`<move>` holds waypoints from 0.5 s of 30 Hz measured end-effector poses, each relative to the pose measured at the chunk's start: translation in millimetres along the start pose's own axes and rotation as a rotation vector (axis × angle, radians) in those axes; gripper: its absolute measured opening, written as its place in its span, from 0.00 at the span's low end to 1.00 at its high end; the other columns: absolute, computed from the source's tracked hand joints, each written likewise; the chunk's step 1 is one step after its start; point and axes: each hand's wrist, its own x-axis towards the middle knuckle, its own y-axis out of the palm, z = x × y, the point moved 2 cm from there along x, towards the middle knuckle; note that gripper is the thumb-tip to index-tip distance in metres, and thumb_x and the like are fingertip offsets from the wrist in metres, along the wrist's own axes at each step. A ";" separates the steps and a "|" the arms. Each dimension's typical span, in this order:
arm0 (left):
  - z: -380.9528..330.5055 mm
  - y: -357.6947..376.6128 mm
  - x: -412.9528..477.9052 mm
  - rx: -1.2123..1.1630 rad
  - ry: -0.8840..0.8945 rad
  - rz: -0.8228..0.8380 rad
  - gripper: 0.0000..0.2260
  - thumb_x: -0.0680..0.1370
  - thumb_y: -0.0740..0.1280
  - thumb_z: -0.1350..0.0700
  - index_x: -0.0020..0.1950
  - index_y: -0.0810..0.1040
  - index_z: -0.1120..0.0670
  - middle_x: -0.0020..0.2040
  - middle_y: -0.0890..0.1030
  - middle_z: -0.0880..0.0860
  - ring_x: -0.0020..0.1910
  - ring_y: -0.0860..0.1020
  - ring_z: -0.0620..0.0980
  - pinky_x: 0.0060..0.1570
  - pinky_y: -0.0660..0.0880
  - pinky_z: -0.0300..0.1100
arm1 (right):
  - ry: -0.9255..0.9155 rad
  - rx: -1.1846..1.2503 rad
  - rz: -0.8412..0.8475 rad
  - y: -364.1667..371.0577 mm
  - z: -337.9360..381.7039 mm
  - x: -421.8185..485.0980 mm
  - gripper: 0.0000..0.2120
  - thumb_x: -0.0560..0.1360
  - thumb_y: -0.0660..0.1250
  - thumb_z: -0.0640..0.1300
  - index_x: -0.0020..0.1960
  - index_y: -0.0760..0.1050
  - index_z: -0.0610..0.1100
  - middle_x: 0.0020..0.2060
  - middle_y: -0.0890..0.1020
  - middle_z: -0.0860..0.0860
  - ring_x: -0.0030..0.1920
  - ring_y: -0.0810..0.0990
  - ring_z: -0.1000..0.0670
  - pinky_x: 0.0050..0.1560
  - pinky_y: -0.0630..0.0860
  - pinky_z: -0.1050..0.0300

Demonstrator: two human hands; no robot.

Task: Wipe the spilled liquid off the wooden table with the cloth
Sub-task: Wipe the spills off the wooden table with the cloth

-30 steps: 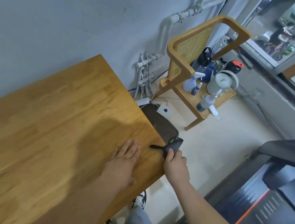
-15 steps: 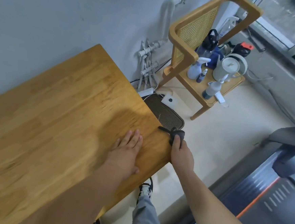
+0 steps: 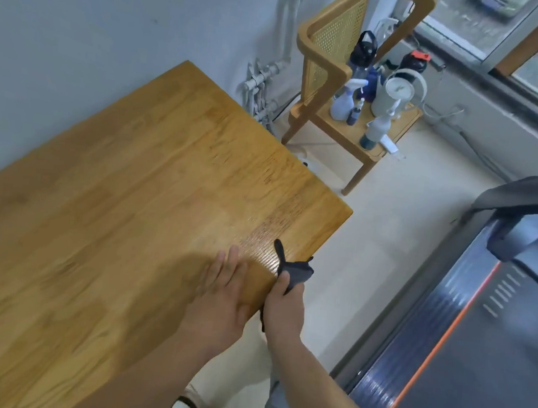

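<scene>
The wooden table (image 3: 126,199) fills the left and middle of the head view. Near its right front edge the wood shows a glossy streaked patch (image 3: 268,232), perhaps wet. My left hand (image 3: 221,300) lies flat on the tabletop there, fingers together, holding nothing. My right hand (image 3: 285,308) is just off the table's edge, gripping a small dark grey cloth (image 3: 294,270). One corner of the cloth sticks up over the table's edge. No distinct puddle shows.
A wooden chair (image 3: 345,81) at the back right holds spray bottles (image 3: 343,103), a dark bottle and a white fan. Pipes run along the grey wall (image 3: 82,28). A treadmill (image 3: 476,333) stands at the right, with light floor between it and the table.
The view has shifted, so the table corner now sits further right. My right hand has come in with the cloth against the table's edge beside my left hand. The left hand stays flat.
</scene>
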 end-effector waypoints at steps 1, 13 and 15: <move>12.7 5.7 -16.8 -0.006 -0.004 0.012 0.33 0.83 0.62 0.49 0.83 0.50 0.51 0.82 0.31 0.48 0.80 0.30 0.50 0.81 0.46 0.52 | 0.006 -0.001 0.012 15.3 -11.7 -24.0 0.18 0.85 0.49 0.59 0.55 0.68 0.45 0.46 0.80 0.48 0.47 0.80 0.45 0.49 0.75 0.49; 88.3 1.9 -126.4 -0.061 -0.140 0.021 0.29 0.84 0.59 0.49 0.83 0.53 0.51 0.84 0.38 0.50 0.83 0.41 0.51 0.79 0.47 0.43 | 0.023 0.070 0.049 42.6 -15.6 -43.0 0.26 0.86 0.51 0.56 0.72 0.64 0.35 0.56 0.81 0.38 0.55 0.81 0.38 0.57 0.76 0.49; 75.0 -3.6 -114.6 -0.050 -0.135 0.033 0.29 0.85 0.58 0.49 0.84 0.51 0.51 0.84 0.38 0.50 0.83 0.42 0.51 0.79 0.49 0.43 | 0.020 0.111 -0.035 14.5 16.0 -0.6 0.28 0.86 0.52 0.55 0.78 0.57 0.38 0.67 0.76 0.36 0.66 0.76 0.36 0.67 0.72 0.45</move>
